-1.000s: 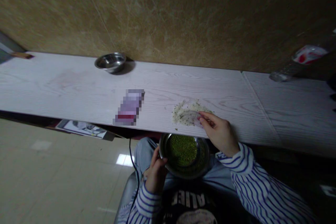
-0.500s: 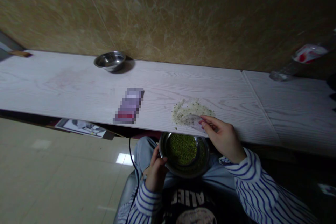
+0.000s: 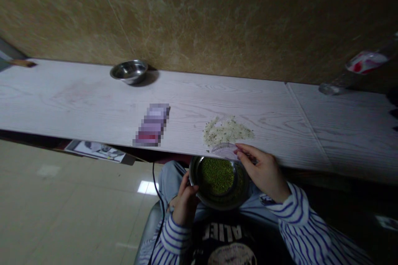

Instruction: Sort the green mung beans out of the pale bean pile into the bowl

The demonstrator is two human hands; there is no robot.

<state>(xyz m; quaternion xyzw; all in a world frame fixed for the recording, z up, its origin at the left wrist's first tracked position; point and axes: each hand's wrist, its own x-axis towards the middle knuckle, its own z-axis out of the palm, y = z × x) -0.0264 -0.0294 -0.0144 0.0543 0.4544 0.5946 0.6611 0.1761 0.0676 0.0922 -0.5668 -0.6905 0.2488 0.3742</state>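
My left hand (image 3: 185, 206) grips the left rim of a steel bowl (image 3: 219, 203) on my lap, below the table's front edge. Small green beans (image 3: 217, 176), which look like mung beans, lie inside it. On the table, a flat spread of white grains (image 3: 228, 131), like rice, is dotted with dark green beans. Between thumb and fingers, my right hand (image 3: 264, 170) pinches a thin, clear, rounded plastic piece (image 3: 223, 150). This piece is at the near side of the grains, by the table edge and just above the bowl's far rim.
A second steel bowl (image 3: 129, 72) stands near the wall, left of centre. A pixelated flat object (image 3: 152, 125) lies left of the grains. At the far right, a plastic bottle (image 3: 367, 63) leans. A black cable (image 3: 159, 198) hangs beside my left leg.
My right hand has drawn the clear plastic piece off the near part of the grains toward the table's front edge. The left hand and bowl stay nearly still.
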